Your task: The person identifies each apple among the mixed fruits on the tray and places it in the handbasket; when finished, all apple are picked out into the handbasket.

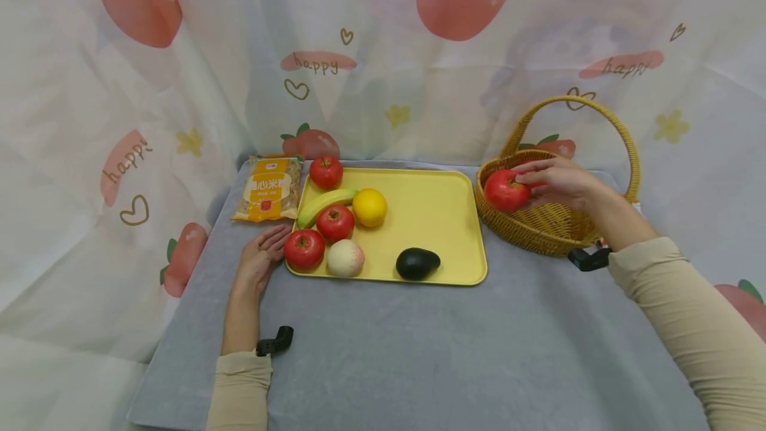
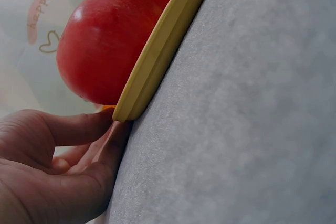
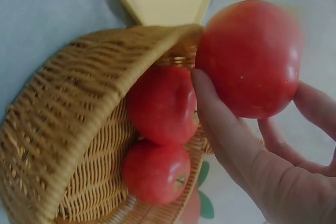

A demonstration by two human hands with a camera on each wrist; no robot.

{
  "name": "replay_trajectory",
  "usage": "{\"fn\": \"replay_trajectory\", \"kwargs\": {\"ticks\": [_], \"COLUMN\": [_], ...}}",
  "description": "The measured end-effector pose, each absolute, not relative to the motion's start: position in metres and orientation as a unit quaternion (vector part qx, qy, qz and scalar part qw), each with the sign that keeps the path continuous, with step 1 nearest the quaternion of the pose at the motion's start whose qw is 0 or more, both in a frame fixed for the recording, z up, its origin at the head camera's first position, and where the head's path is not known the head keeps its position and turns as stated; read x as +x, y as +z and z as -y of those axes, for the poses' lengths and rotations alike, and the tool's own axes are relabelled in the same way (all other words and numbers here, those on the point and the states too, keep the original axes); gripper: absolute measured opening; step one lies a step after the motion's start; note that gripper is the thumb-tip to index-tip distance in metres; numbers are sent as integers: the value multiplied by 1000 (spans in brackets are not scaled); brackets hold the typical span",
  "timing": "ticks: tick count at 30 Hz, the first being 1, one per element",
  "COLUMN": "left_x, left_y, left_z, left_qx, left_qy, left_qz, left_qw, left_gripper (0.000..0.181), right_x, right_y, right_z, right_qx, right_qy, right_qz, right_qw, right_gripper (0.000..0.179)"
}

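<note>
My right hand [image 1: 556, 181] grips a red apple [image 1: 507, 191] over the left part of the wicker basket [image 1: 520, 228]. In the right wrist view, the fingers and thumb hold the apple's sides, and two other red apples [image 3: 164, 106] [image 3: 156, 171] lie inside the basket. My left hand [image 1: 263, 258] is at the left edge of the yellow tray [image 1: 431, 205], its thumb and fingers pinching the rim in the left wrist view. Closest to that hand on the tray is a large red apple [image 1: 304, 249].
The tray also bears two more red apples [image 1: 326, 172] [image 1: 335, 223], a banana [image 1: 323, 206], an orange-yellow fruit [image 1: 370, 207], a pale peach [image 1: 345, 258] and a dark avocado [image 1: 417, 264]. A snack bag [image 1: 269, 188] lies behind my left hand. The basket's tall handle [image 1: 628, 145] arches up beside my right forearm.
</note>
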State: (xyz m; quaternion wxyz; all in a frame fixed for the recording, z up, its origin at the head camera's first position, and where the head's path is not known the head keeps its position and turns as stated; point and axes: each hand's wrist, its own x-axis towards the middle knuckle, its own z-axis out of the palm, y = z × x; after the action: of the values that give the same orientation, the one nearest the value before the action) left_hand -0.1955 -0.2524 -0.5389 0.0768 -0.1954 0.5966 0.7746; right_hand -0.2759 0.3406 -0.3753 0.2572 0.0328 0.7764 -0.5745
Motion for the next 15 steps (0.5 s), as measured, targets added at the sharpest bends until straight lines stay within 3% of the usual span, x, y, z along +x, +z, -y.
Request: {"fn": "replay_trajectory", "kwargs": {"ticks": [15], "left_x": [-194], "left_y": [-538], "left_z": [254], "left_qx": [-190], "left_qy": [773], "left_qz": [-601], "left_qw": [74], "left_gripper": [74], "right_x": [-275], "right_y": [-382], "right_z": [-366], "right_qx": [35], "right_qy": [-542], "right_qz": [-795], "right_qw": [271], "right_gripper": [62]}}
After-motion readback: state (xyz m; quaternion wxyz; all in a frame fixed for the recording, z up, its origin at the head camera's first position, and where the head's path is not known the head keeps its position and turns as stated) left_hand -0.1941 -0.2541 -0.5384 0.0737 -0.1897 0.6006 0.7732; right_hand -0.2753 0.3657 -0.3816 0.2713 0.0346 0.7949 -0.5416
